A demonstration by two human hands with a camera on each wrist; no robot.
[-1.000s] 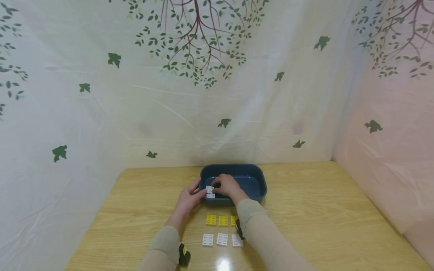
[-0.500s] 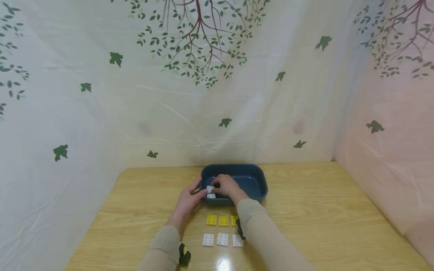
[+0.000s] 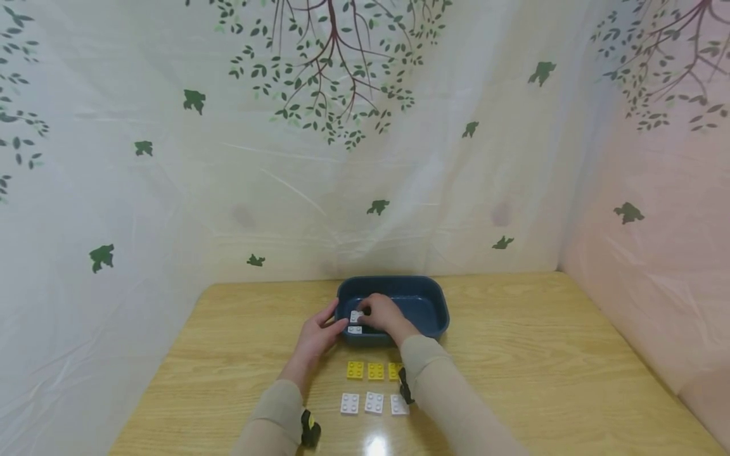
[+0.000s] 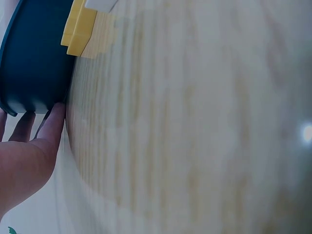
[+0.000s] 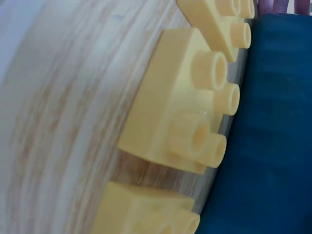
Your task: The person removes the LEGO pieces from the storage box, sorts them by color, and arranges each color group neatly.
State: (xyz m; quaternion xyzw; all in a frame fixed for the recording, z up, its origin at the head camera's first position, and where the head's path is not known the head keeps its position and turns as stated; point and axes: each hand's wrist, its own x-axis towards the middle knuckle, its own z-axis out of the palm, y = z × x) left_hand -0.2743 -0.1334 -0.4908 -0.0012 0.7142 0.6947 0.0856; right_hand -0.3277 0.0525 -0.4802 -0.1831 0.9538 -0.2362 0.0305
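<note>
In the head view, a dark blue tub [image 3: 419, 310] stands at the back of the table. My right hand [image 3: 383, 312] reaches into its left half and pinches a white toy building brick [image 3: 355, 316] with thumb and fingers. Just in front of it, by the tub's front left corner, lies a second white brick [image 3: 355, 330]. My left hand [image 3: 316, 332] rests its extended fingers against the tub's left side. The left wrist view shows those fingers [image 4: 53, 124] touching the outer wall. In the right wrist view the right hand is out of sight; yellow bricks [image 5: 170, 102] and the tub wall show.
Before the tub, three yellow bricks [image 3: 376, 371] lie in a row, the right one partly behind the right wrist's camera. Nearer, three white bricks [image 3: 374, 403] form another row. The wooden table [image 3: 513, 367] meets a printed curtain [image 3: 296, 209] behind and at the sides.
The white brick in my right hand has shifted slightly right and back, away from the brick before it. My left hand stays at the tub's side.
</note>
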